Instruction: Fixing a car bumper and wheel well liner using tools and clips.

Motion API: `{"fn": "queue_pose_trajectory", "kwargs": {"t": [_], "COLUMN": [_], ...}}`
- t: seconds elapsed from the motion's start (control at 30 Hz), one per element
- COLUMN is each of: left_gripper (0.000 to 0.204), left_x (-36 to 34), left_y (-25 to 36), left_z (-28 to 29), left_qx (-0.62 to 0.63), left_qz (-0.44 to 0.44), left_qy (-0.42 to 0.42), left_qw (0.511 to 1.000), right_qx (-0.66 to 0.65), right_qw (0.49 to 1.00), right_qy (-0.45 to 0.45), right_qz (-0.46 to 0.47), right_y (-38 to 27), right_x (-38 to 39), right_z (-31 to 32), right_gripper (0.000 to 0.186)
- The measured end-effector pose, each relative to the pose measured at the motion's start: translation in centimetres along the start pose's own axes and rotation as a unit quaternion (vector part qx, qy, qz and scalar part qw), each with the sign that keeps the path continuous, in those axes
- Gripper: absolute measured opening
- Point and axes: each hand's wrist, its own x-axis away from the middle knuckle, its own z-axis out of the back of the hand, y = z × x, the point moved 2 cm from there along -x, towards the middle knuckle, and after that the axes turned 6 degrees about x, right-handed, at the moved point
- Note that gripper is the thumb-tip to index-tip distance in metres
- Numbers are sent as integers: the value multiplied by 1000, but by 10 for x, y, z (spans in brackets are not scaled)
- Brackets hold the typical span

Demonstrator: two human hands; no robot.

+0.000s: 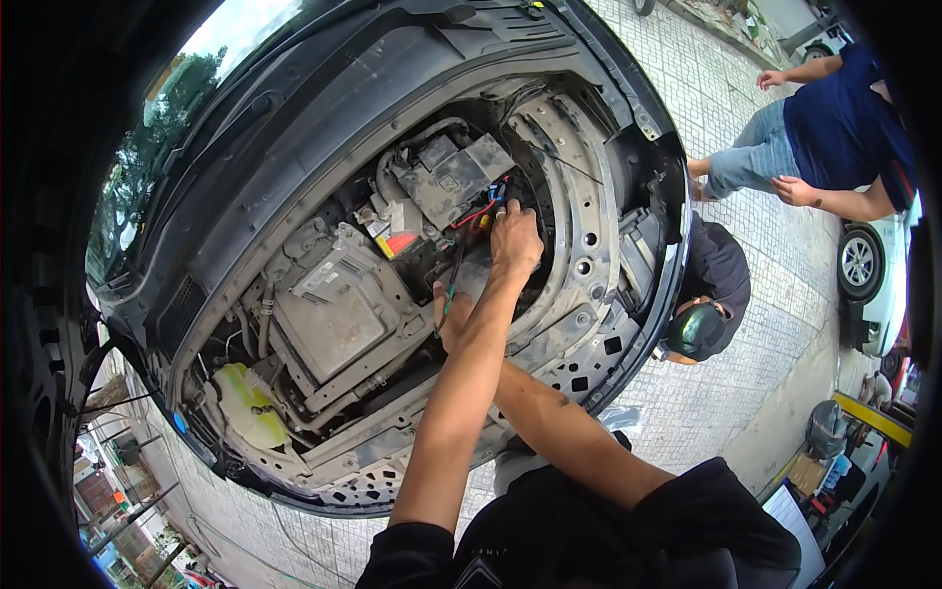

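Your left hand (pixel 514 239) pinches the red wires (pixel 478 214) by the fuse box (pixel 453 177); your right hand (pixel 453 312) grips a thin green tool (pixel 449 294). Bay open, wiring unfinished.

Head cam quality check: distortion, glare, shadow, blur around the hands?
Head view: strong fisheye, the engine bay rim bows and black vignette rings the frame; windshield reflects trees and sky; even daylight, deep shadow under the wiring; left hand at the red wires is sharp, right hand partly hidden behind the left forearm.
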Motion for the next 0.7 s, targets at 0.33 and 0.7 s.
{"fn": "queue_pose_trajectory", "kwargs": {"t": [0.33,0.7], "left_gripper": [28,27], "left_x": [-36,-115], "left_y": [92,46], "left_z": [14,-27], "left_qx": [366,724], "left_qz": [114,423], "left_qy": [132,278], "left_qw": [914,468], "right_qx": [-284,-332], "right_qw": [913,915], "right_qy": [-264,-204], "right_qz": [-126,-102], "right_y": [-2,-62], "right_x": [-109,-192], "right_z": [113,90], "right_gripper": [64,69]}}
